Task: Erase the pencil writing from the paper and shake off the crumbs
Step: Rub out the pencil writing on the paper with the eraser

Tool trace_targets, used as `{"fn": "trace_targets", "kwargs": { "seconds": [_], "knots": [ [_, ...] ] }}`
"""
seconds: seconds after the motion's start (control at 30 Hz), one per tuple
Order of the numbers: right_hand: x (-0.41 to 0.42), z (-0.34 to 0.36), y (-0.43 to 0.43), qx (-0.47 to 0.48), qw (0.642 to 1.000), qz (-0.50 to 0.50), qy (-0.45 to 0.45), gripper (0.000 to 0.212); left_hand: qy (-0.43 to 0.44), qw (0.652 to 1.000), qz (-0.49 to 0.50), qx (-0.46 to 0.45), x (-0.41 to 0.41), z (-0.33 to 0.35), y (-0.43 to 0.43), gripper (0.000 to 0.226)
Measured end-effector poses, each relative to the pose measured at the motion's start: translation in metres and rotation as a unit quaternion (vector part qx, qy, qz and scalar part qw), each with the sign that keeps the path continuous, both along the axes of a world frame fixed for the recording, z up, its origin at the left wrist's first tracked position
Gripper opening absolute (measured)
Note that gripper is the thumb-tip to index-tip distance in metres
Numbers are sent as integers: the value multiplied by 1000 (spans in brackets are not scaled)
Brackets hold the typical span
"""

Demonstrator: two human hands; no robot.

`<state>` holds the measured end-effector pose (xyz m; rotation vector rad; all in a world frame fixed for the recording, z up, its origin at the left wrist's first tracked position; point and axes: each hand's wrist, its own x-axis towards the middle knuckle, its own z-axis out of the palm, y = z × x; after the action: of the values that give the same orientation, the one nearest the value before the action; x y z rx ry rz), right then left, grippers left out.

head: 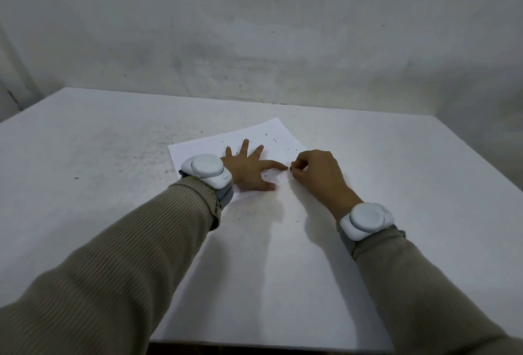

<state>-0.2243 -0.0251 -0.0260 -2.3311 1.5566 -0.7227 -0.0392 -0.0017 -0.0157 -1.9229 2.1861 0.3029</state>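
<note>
The paper [278, 131] lies on the bench [113, 156], pinned by the flat, spread left hand [249, 169], while the right hand [317, 173] pinches a presumably hidden eraser at its near edge; strewn crumbs [274, 140] suggest erasing is nearly done, shaking left.

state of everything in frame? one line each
White paper sheet: lying flat, dark crumbs scattered on it.
Left hand: fingers spread, pressing the sheet down.
Right hand: fingers curled, pinching a small dark object, likely the eraser, against the sheet.
White table: dark specks near the sheet.
</note>
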Motion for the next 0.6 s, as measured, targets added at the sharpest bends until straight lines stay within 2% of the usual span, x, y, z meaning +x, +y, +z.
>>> {"fn": "trace_targets", "kwargs": {
  "seconds": [0.1, 0.2, 0.37, 0.53, 0.6],
  "knots": [
    [9, 0, 12, 28, 998, 42, -26, 10, -17, 1000, 4, -1, -1, 1, 2, 65],
    [12, 0, 21, 52, 994, 87, -39, 21, -32, 999, 3, -11, -3, 3, 1, 68],
    [9, -4, 3, 17, 999, 11, -49, 7, -29, 1000, -2, 4, -2, 7, 2, 67],
    [13, 4, 17, 50, 992, 111, -27, 5, -44, 999, -5, 5, -4, 7, 1, 70],
    [9, 4, 11, 42, 993, 111, -10, 8, -37, 999, -9, 13, -3, 7, 0, 70]
  ]
}}
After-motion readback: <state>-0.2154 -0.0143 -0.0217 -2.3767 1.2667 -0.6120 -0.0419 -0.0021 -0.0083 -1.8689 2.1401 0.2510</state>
